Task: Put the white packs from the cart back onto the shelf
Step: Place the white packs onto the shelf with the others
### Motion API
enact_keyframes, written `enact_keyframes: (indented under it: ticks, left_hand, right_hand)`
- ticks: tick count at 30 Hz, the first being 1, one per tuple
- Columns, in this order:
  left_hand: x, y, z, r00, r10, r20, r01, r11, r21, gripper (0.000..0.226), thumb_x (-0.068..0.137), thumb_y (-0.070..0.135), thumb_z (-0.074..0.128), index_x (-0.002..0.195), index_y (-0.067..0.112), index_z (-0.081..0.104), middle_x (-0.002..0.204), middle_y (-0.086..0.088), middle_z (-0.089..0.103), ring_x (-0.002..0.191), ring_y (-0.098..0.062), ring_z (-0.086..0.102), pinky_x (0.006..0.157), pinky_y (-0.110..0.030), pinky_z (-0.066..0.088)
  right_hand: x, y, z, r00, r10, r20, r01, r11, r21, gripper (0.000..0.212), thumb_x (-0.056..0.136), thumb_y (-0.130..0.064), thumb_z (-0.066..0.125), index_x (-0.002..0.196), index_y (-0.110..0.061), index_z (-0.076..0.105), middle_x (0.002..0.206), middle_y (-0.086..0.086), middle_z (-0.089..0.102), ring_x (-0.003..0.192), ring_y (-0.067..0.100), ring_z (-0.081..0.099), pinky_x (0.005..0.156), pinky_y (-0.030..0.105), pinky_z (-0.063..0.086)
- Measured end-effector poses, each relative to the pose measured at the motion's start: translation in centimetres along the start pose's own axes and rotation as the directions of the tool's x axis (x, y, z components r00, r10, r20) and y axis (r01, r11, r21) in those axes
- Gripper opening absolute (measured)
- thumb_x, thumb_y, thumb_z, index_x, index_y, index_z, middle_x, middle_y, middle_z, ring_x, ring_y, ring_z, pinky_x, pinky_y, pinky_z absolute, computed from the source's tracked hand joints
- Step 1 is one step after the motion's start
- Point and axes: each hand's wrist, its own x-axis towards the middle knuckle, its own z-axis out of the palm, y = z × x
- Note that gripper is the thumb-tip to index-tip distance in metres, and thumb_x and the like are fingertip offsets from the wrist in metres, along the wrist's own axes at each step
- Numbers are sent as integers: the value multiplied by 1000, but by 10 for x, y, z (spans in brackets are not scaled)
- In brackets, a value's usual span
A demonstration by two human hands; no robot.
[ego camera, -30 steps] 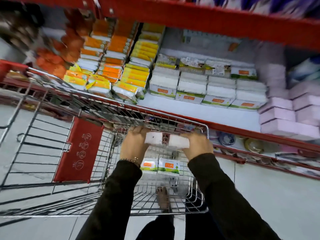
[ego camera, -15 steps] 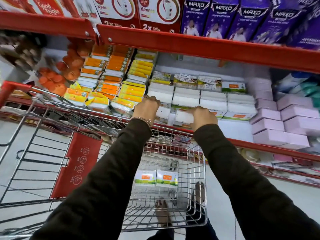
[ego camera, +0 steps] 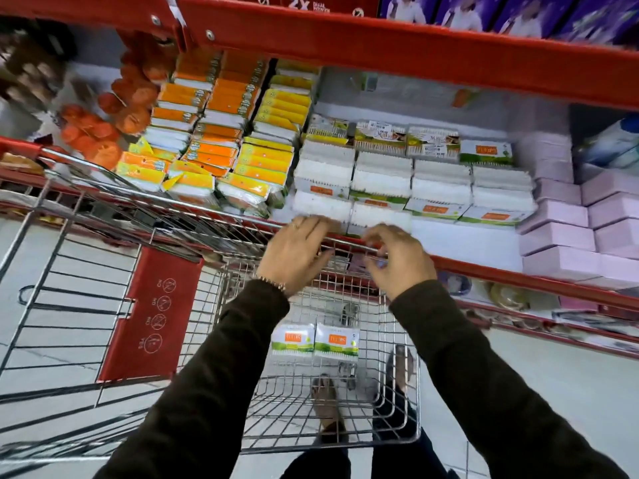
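1. At the left of the frame the wire cart (ego camera: 103, 271) stands against the red shelf edge (ego camera: 518, 274), with a red flap (ego camera: 152, 312) hanging inside it
2. In the upper left, orange and yellow packets (ego camera: 221, 140) lie stacked in rows on the shelf
3. Left of centre, the left hand (ego camera: 297, 254) hovers over the cart's front rim, palm down, fingers spread and loosely curled, holding nothing
4. Just above the fingertips, at the front of the shelf, two white packs (ego camera: 349, 210) lie side by side; the picture is blurred there, so whether the fingers touch them cannot be told
5. Behind these, more white packs (ego camera: 411, 181) sit stacked in rows across the centre of the shelf
6. Low in the centre, two white packs with green and orange labels (ego camera: 315, 342) stand side by side on the cart floor
7. Right of centre, the right hand (ego camera: 397, 261) hangs over the same rim, fingers bent and apart, empty
8. At the right, pale pink boxes (ego camera: 567, 229) are piled on the shelf
9. Dark sleeves (ego camera: 214, 375) cover both arms
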Motion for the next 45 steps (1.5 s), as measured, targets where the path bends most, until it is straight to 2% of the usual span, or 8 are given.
enact_keyframes:
  ticks: [3,7,12,15,18,24,36,45]
  left_hand:
    - [-51,-3,39,966,-26,258,44,997,-65,38,90,39,64,122,19,57,121,0,62,107,-19,59,80,-37,58]
    - [-101,-11,101,630,-210,747,198,974,107,79,88,49,65,152,19,31,156,-5,36,141,-27,37,109,-44,45]
    - [-134,-20,161,364,-252,897,226,958,177,97,91,43,65,159,6,5,167,-11,4,154,-29,11,125,-35,17]
    - [-151,-19,180,433,-305,848,350,924,154,88,86,33,71,155,10,22,166,-8,14,148,-31,27,118,-39,34]
    - [-155,-13,182,507,-342,791,371,915,158,78,79,25,79,140,4,34,150,-14,37,133,-32,47,100,-40,50]
    - [-155,-4,146,493,-302,816,354,926,129,51,88,23,73,125,6,42,121,-14,64,107,-33,67,82,-41,56]
    - [-110,43,0,809,-422,409,378,906,188,39,90,19,70,128,23,62,122,-4,66,95,-22,69,75,-34,61]
    - [-15,108,-61,953,-212,216,225,974,-39,54,78,9,77,130,20,63,130,-5,60,114,-30,62,88,-41,58]
  right_hand:
    - [-25,15,51,959,68,276,-62,998,-30,32,82,-18,73,111,-25,63,114,-5,67,101,14,64,89,29,55]
    - [-40,44,130,773,211,598,-101,972,-213,63,83,-30,74,140,-20,48,144,3,50,130,25,50,109,37,44]
    - [-43,76,211,644,269,716,80,907,-414,83,83,-38,72,150,-13,31,160,7,25,146,29,26,123,47,14]
    - [-47,83,231,679,209,703,117,915,-385,73,86,-19,70,148,-8,34,160,10,26,145,30,27,123,44,14]
    - [-52,80,232,746,150,648,94,941,-325,64,84,-10,70,140,-5,41,150,13,39,133,31,44,112,38,38]
    - [-60,57,199,730,168,662,84,940,-331,25,90,-10,64,114,-10,60,118,8,63,108,29,63,91,37,55]
    - [-85,0,24,912,226,343,-136,954,-267,49,76,-13,74,123,-27,66,116,4,66,104,27,67,88,37,57]
    - [-90,33,-110,957,291,-15,-289,941,-178,46,73,-7,70,117,-20,70,117,10,67,109,31,64,90,37,55]
